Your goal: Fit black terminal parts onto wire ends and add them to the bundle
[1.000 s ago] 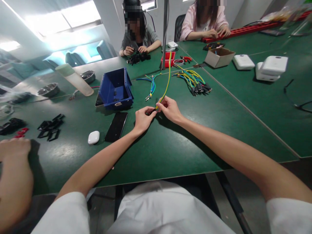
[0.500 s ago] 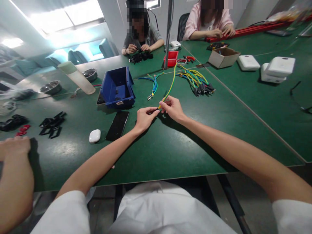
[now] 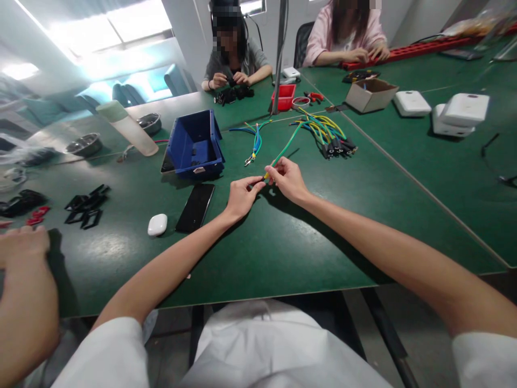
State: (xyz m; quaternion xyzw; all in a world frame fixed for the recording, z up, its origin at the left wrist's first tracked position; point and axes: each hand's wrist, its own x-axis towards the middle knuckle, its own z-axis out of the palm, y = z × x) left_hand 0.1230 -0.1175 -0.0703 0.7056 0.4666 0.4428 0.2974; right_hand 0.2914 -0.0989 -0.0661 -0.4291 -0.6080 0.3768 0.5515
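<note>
My right hand (image 3: pixel 287 180) pinches the near end of a yellow-green wire (image 3: pixel 285 146) that runs away across the green table (image 3: pixel 258 242) toward a bundle of coloured wires with black plugs (image 3: pixel 326 134). My left hand (image 3: pixel 241 196) is closed in a pinch right at that wire end, on a small dark piece I cannot make out. Both hands meet just above the table, in front of a blue bin (image 3: pixel 194 144).
A black phone (image 3: pixel 195 207) and a white earbud case (image 3: pixel 157 224) lie left of my hands. A smaller wire bunch (image 3: pixel 253 143), black clips (image 3: pixel 86 207), a bottle (image 3: pixel 127 128), a cardboard box (image 3: pixel 370 95) and white boxes (image 3: pixel 460 114) stand around. Two people work at the far side; another person's arm (image 3: pixel 24 302) rests at the left.
The far part of the yellow-green wire has dropped from standing upright to lying low over the table. My hands stayed together at its near end.
</note>
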